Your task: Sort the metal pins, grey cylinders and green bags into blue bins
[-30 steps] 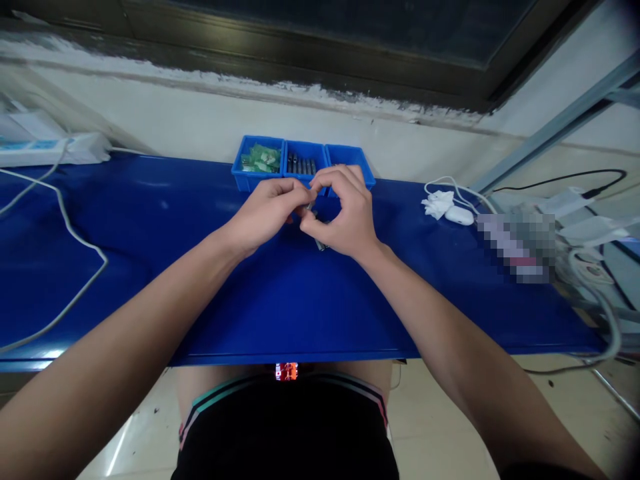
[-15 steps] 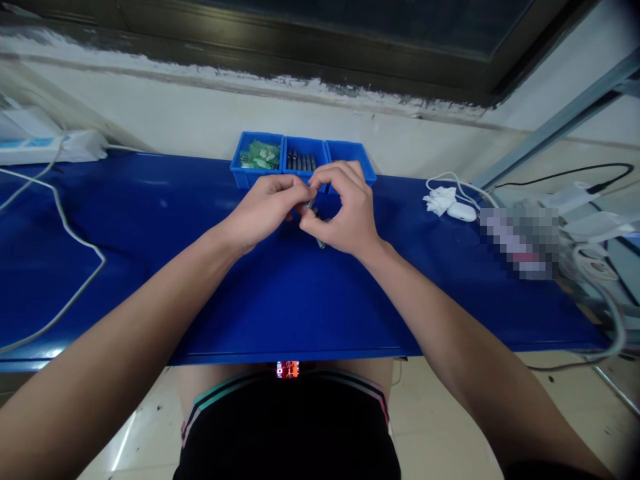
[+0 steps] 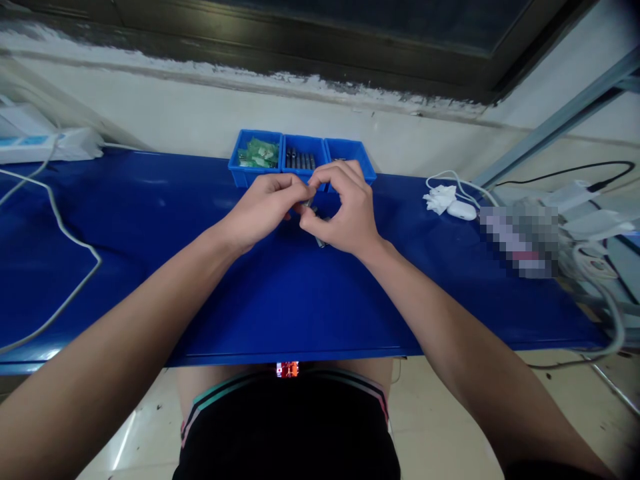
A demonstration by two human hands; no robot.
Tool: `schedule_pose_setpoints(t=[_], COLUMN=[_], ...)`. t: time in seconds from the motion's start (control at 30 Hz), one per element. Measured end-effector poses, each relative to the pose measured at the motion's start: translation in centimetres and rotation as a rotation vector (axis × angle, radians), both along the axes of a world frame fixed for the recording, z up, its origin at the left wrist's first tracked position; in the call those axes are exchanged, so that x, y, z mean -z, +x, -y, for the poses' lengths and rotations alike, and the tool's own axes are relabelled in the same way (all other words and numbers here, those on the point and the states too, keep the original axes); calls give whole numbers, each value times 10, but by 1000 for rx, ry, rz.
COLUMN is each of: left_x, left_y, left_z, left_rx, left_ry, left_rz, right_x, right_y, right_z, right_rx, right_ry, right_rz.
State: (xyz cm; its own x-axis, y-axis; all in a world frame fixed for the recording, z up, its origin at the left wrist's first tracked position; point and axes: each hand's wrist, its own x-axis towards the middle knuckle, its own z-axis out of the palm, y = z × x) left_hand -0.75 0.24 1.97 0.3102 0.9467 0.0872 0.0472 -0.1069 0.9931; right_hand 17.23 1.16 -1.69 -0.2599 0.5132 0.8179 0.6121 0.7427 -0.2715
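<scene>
Small grey part (image 3: 307,203) noted near the centre of the frame, between the fingertips of both hands. Left hand (image 3: 263,205) has thumb and forefinger closed on it from the left; right hand (image 3: 353,210) meets it from the right, thumb and forefinger curved round to it. Neither hand is clearly nearer. Its long axis cannot be certified: the fingers cover most of it. Metal piece (image 3: 321,243) shows just below the right thumb, partly hidden, nearer the right hand than the left; its visible end points toward the lower frame. Counter (image 3: 300,300) lies beneath. Beyond the hands, upper centre, stand three blue bins (image 3: 246,177) side by side: green packets (image 3: 260,155) in the left, dark cylinders (image 3: 301,161) in the middle, contents of the right largely obscured.
</scene>
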Motion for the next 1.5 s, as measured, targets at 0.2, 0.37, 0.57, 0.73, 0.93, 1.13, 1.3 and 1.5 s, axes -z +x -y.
schedule_pose_setpoints(t=[0.2, 0.37, 0.57, 0.73, 0.93, 1.13, 1.3, 1.5], left_x=[-3, -3, -1, -2, -2, 1, 3, 4], left_y=[2, 3, 2, 3, 4, 4, 3, 2], left_z=[1, 1, -1, 0, 0, -1, -1, -2], left_rx=[-21, 1, -7, -10, -17, 12, 21, 31], left_ry=[18, 53, 99, 93, 87, 51, 33, 22], left_rz=[-25, -21, -57, -62, -59, -46, -58, -39], right_x=[0, 2, 3, 1, 3, 3, 2, 1], right_y=[1, 3, 1, 0, 0, 2, 3, 3], right_z=[-1, -2, -2, 0, -1, -2, -3, -1], right_rx=[9, -17, -4, 9, 10, -19, -22, 5], right_ry=[2, 6, -25, -69, -40, -54, -77, -110], right_rz=[18, 15, 23, 30, 37, 31, 27, 47])
